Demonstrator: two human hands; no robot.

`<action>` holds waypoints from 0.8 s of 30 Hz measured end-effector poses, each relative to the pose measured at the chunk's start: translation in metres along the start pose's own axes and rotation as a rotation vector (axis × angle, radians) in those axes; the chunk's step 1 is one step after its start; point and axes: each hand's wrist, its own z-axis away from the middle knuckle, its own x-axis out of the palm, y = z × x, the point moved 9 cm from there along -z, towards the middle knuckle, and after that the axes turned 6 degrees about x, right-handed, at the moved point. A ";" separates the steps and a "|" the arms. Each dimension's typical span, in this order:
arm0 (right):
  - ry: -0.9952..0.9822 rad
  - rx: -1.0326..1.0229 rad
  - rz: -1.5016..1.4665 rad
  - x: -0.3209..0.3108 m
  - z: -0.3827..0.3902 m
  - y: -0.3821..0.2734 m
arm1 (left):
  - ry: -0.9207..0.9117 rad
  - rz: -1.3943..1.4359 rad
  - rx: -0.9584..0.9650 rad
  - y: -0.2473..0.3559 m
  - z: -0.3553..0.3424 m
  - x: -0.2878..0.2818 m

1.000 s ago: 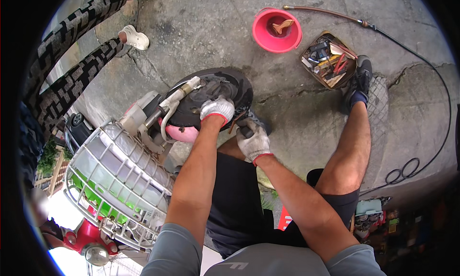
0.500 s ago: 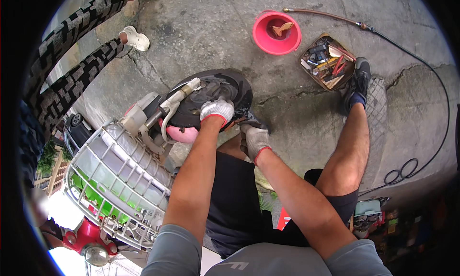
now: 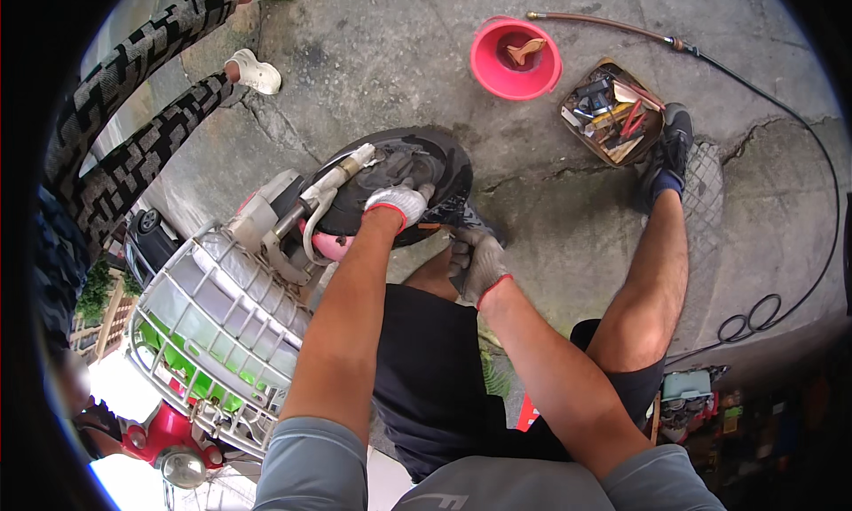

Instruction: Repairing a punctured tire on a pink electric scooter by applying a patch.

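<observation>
A small black-tired wheel [image 3: 444,152] lies tilted on its side, attached to a vehicle with a pale fork tube [image 3: 342,176] and a pink fender [image 3: 330,247]. My left hand [image 3: 397,202], in a white knit glove with a red cuff, is on the wheel's near side. Its fingers are curled in at the tire, and their tips are hard to make out against the dark rubber. My right hand [image 3: 482,261], in a dirtier glove, is closed just below the tire's lower right edge. Whatever it grips there is hidden by its fingers.
A pink bucket [image 3: 504,87] with a tan object inside stands beyond the wheel. Right of it, a tool tray [image 3: 593,143] sits by my right shoe [image 3: 676,138]. A hose [image 3: 799,125] runs along the right. A white wire basket [image 3: 209,320] fills the left; another person's legs [image 3: 146,125] stand behind.
My left hand has shifted slightly left and nearer me along the wheel. My right hand has moved slightly right, still closed. The view has shifted slightly too.
</observation>
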 end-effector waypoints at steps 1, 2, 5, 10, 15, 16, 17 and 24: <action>-0.001 0.000 -0.002 0.000 -0.001 0.000 | -0.001 -0.002 0.000 -0.001 -0.001 -0.001; 0.008 -0.008 -0.004 0.001 -0.001 0.000 | -0.029 0.007 0.039 0.000 -0.003 -0.001; 0.060 -0.018 0.008 -0.005 -0.002 0.002 | -0.083 0.024 0.042 0.004 -0.005 0.006; 0.206 -0.062 0.156 0.001 0.007 -0.005 | -0.054 0.046 -0.036 -0.001 -0.010 0.007; 0.313 -0.256 0.490 -0.006 0.004 -0.019 | -0.022 0.028 -0.066 -0.001 -0.012 0.010; 0.305 -0.371 0.628 -0.005 0.000 -0.028 | -0.006 0.029 -0.057 0.003 -0.011 0.007; 0.313 -0.376 0.625 -0.014 -0.009 -0.027 | 0.009 0.032 -0.047 0.007 -0.010 0.006; 0.273 -0.992 1.167 0.023 0.021 -0.039 | 0.012 0.013 -0.028 -0.005 -0.012 0.008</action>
